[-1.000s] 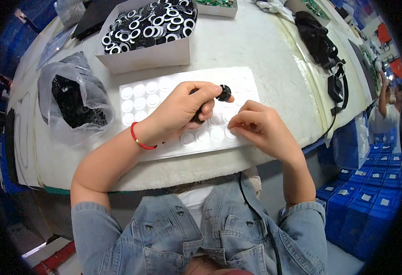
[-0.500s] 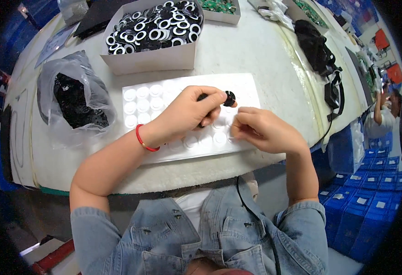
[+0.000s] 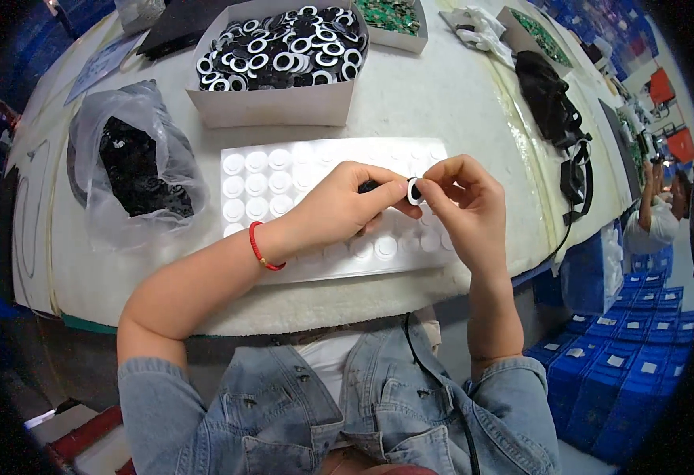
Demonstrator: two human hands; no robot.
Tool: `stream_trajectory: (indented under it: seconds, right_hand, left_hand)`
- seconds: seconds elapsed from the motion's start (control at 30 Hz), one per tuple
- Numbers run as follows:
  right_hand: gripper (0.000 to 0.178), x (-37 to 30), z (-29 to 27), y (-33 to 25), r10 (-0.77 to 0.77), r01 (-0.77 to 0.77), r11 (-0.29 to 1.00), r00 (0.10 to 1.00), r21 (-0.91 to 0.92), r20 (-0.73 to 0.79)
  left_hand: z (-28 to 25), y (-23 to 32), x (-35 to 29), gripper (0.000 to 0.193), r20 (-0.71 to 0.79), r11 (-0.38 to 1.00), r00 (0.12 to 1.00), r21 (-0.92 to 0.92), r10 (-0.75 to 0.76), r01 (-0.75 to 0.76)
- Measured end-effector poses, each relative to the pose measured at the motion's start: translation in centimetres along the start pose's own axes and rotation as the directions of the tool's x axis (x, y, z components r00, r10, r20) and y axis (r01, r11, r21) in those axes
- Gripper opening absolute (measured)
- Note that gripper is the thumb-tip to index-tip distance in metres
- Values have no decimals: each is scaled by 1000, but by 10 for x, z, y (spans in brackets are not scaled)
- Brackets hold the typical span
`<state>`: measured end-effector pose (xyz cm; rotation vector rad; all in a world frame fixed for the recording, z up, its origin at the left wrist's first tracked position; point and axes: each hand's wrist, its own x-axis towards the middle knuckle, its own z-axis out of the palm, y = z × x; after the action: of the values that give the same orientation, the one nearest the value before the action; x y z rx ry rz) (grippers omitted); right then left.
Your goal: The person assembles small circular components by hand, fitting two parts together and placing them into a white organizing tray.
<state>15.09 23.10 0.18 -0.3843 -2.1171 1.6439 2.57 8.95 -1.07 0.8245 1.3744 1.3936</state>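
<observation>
Above a white sheet (image 3: 232, 149) of round white stickers, my two hands meet. My left hand (image 3: 343, 198), with a red bracelet at the wrist, is closed on a small round black part, mostly hidden by the thumb and fingers. Another black piece (image 3: 368, 186) shows inside its curled fingers. At the left fingertips a white ring (image 3: 413, 192) lies against the face of the black part. My right hand (image 3: 474, 206) pinches that ring's edge between thumb and forefinger, its other fingers bent. Rows of stickers remain visible at the sheet's left side and lower edge.
Behind the sheet stands a white box (image 3: 276, 108) heaped with black parts bearing white rings. A clear plastic bag (image 3: 93, 210) of black parts lies at the left. Green circuit boards (image 3: 390, 14) fill a box at the back. A black pouch (image 3: 545, 91) and cable lie right.
My right hand has risen from the sheet to the left fingertips. A white ring now shows on the black part, between both hands. The view has shifted slightly.
</observation>
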Motion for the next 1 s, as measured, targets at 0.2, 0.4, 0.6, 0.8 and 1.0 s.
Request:
stream_trajectory:
  seconds: [0.2,0.4,0.6,0.8,1.0]
  right_hand:
    - [8,-1,2,4,-96,87,991,991,-99,-90]
    - [8,1,5,1,-45,37,997,993,-70,-108]
    - [6,-2,7,1,-23,11,995,992,-98,-120]
    - [6,-2,2,2,45,-45,999,999,-25,-27]
    - [12,-3,0,1,135,-144,982,988,123,76]
  left_hand:
    - [1,1,1,35,16,997,999,-68,-43,44]
    - [5,3,-1,30,-46,1000,999,16,16,-16]
    - [7,-3,-1,24,-78,997,995,-33,67,-70]
    - [9,-6,-1,20,-123,992,985,40,123,-119]
    - [5,-4,-1,14,-131,979,981,165,143,-121]
